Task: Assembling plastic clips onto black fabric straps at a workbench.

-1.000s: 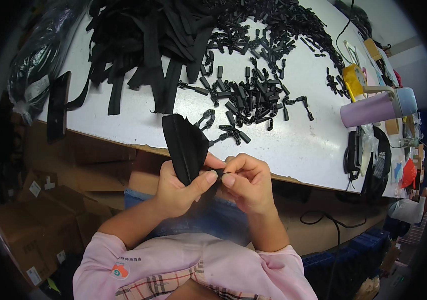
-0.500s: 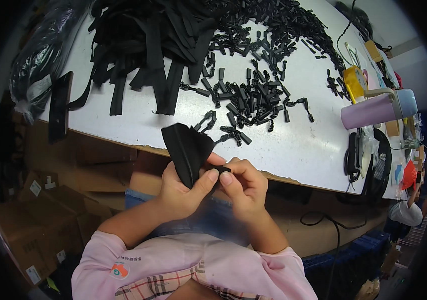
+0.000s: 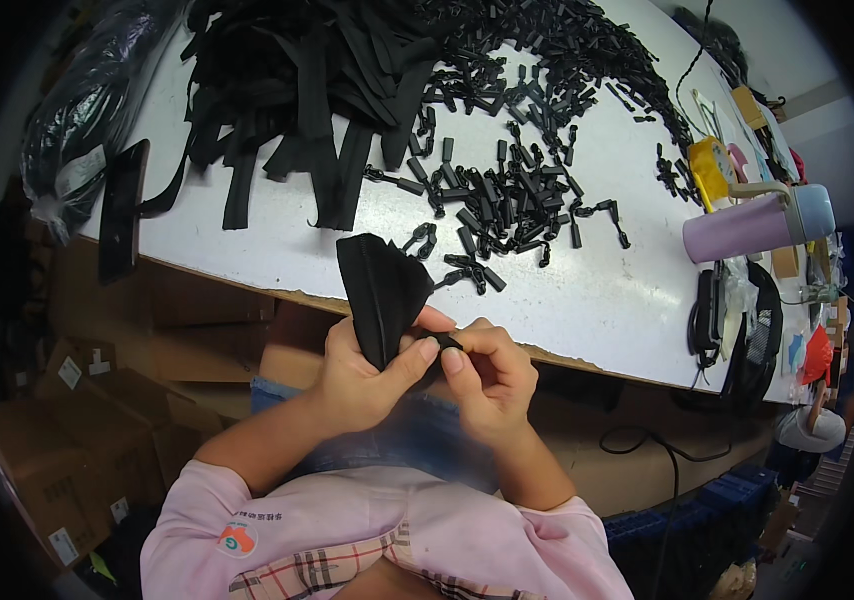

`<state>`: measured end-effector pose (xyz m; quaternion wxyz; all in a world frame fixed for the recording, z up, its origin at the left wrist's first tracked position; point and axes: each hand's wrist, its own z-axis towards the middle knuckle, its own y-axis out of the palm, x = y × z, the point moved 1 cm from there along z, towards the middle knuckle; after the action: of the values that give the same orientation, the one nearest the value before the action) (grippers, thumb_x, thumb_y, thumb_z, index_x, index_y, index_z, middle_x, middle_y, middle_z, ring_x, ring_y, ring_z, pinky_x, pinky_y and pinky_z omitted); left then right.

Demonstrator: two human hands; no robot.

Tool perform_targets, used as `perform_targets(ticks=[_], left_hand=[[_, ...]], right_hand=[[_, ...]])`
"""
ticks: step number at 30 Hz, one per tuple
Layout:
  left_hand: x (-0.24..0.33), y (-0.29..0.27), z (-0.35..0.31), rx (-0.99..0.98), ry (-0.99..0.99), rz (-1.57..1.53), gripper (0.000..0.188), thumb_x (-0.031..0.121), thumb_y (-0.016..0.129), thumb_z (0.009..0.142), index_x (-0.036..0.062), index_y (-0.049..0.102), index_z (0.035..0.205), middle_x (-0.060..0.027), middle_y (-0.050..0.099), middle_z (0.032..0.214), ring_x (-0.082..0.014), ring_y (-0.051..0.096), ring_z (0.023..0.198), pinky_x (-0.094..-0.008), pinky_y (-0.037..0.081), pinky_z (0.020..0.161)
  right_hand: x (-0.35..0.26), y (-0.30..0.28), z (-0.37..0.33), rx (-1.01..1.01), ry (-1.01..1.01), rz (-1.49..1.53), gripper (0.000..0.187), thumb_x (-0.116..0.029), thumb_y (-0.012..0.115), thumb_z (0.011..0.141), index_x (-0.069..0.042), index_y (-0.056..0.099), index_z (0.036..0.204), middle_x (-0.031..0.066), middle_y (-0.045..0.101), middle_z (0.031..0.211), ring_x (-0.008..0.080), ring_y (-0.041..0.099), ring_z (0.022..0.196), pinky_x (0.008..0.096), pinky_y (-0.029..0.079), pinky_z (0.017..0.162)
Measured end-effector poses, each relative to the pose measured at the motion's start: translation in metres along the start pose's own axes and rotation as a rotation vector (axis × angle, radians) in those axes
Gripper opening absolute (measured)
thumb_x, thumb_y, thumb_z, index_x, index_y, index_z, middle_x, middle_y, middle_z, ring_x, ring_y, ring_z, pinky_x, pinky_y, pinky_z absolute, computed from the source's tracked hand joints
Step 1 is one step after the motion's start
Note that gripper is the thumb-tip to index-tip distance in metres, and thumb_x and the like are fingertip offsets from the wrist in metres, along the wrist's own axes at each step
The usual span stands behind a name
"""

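Just in front of the table's near edge, both hands hold a folded black zipper strip with a line running down its length. My left hand is closed round its lower part, and the folded loop stands up above the fingers. My right hand pinches the strip's end, thumb to thumb with the left; whether a small slider is between the fingertips is hidden. Close beyond the hands lie loose black zipper sliders with long pulls. A thick pile of similar black strips hangs over the white table at the far left.
More sliders are heaped at the back. A dark phone and a plastic-wrapped bundle lie along the left edge. At right are a lilac bottle and yellow tape. Cardboard boxes stand below left; another person is far right.
The folded loop of the zipper strip has tilted a little to the right and upright. My right fingers have shifted slightly at its end; both hands keep their grip.
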<state>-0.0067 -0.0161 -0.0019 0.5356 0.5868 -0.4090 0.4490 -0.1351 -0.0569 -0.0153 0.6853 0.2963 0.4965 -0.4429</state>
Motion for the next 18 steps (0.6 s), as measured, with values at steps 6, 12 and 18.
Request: perform_targets(ticks=[6, 12, 18], left_hand=[[-0.0018, 0.0042, 0.0003, 0.066, 0.015, -0.004, 0.017, 0.002, 0.050, 0.078, -0.0018, 0.053, 0.094, 0.0068, 0.044, 0.059, 0.0009, 0.038, 0.055, -0.0148, 0.033, 0.050], [-0.0043, 0.0036, -0.0032, 0.096, 0.034, 0.029, 0.016, 0.003, 0.052, 0.077, -0.0016, 0.053, 0.093, 0.0069, 0.044, 0.058, 0.0008, 0.038, 0.053, -0.0151, 0.033, 0.049], [-0.0003, -0.0027, -0.0005, 0.009, 0.001, 0.148, 0.018, 0.004, 0.055, 0.075, -0.0011, 0.053, 0.093, 0.0056, 0.043, 0.053, -0.0006, 0.038, 0.050, -0.0161, 0.035, 0.049]], right_hand=[[0.0020, 0.0014, -0.0009, 0.024, -0.046, -0.109, 0.006, 0.000, 0.056, 0.073, 0.001, 0.051, 0.076, 0.0033, 0.046, 0.061, 0.0048, 0.035, 0.045, 0.0178, 0.028, 0.040], [0.0024, -0.0004, -0.0011, -0.007, 0.047, -0.019, 0.005, -0.002, 0.054, 0.075, 0.001, 0.050, 0.076, 0.0023, 0.046, 0.062, 0.0037, 0.035, 0.046, 0.0171, 0.028, 0.041], [0.0050, -0.0045, -0.0035, -0.051, 0.283, 0.292, 0.005, -0.004, 0.050, 0.079, 0.001, 0.049, 0.078, -0.0004, 0.046, 0.065, 0.0023, 0.037, 0.054, 0.0162, 0.030, 0.046]])
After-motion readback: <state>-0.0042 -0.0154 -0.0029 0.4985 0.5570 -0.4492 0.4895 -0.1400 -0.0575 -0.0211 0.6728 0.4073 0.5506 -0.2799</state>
